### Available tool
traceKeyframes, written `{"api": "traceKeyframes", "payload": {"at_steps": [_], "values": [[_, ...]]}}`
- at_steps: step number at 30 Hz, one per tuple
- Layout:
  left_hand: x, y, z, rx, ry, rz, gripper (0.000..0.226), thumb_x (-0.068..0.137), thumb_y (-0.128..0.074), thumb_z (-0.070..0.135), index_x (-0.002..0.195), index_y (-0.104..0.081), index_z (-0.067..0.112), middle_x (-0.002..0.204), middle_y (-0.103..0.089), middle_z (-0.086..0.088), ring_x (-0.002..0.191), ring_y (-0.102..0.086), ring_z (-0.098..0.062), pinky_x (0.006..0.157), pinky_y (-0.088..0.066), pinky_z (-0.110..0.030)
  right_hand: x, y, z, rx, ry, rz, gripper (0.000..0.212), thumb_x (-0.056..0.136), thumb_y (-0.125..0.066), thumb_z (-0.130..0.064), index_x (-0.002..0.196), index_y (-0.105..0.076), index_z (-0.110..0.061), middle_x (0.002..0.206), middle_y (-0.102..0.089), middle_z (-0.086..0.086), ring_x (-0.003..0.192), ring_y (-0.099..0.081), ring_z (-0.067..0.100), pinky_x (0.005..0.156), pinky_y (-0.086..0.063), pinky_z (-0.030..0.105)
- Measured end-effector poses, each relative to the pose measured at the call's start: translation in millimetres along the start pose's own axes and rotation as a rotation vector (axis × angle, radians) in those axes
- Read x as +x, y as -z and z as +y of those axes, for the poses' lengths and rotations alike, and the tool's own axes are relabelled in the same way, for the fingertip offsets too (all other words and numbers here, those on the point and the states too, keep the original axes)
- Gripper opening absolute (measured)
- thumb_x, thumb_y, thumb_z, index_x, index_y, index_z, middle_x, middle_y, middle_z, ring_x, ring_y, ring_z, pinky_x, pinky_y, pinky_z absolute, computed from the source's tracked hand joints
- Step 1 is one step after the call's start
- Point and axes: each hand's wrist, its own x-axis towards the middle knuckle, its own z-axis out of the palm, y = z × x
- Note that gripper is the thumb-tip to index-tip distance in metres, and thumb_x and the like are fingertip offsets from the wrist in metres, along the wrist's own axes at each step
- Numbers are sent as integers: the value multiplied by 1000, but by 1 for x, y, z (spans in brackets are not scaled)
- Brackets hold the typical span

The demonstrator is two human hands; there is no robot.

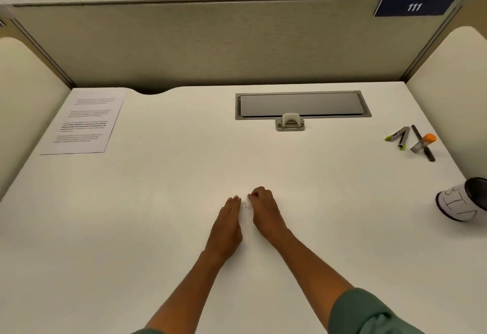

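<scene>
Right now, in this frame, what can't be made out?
Head view, pale specks between left hand and right hand: too small and faint to identify.
Head view, right hand: its curled fingers hide whether it pinches anything.
Head view, printed sheet: text blurred.
Head view, cup: cut off by the right edge.

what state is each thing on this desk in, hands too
left hand: open, fingers straight, resting on the white desk
right hand: fingers curled at tiny pale bits, grip unclear
printed paper sheet: lying flat
grey metal hatch lid: closed
green-tipped metal stapler: swung open
orange-capped glue stick: capped, crossing a black pen
white cup: tipped on its side
</scene>
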Motion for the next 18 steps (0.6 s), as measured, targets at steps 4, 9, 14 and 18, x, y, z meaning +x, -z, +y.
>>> {"api": "traceKeyframes", "payload": {"at_steps": [4, 9, 14, 18], "values": [[-6, 1, -8, -61, -18, -68, 55, 100, -34, 4, 152, -24, 15, 160, -24, 2, 147, -23, -11, 122, -18, -28, -12, -12, 0, -141, 81, 26, 16, 88, -43, -41, 80, -50, -29, 91, -54, -9, 84, -57, 14, 75, -48, 35], [-15, 7, -18, -192, -64, -53, 51, 98, -40, 8, 144, -38, 30, 146, -42, 16, 134, -42, -3, 114, -31, -20, -28, -12, 0, -64, 16, 10, 14, 90, -43, -34, 80, -53, -30, 93, -56, -8, 85, -56, 13, 72, -46, 28], [-26, 12, -42, -106, -14, 139, 51, 96, -47, 6, 146, -40, 12, 149, -43, -1, 138, -40, -16, 117, -29, -29, -33, 4, 14, -2, -75, 159, 32, 94, -43, -5, 120, -59, -13, 117, -55, 1, 105, -50, 14, 93, -45, 29], [-32, 14, -56, 7, -70, 176, 52, 93, -59, 10, 143, -44, 6, 146, -46, -7, 139, -39, -22, 116, -26, -26, -38, 6, 24, -158, -33, 225, 42, 90, -41, 10, 129, -55, 0, 125, -55, 12, 117, -49, 24, 103, -40, 29]]}}
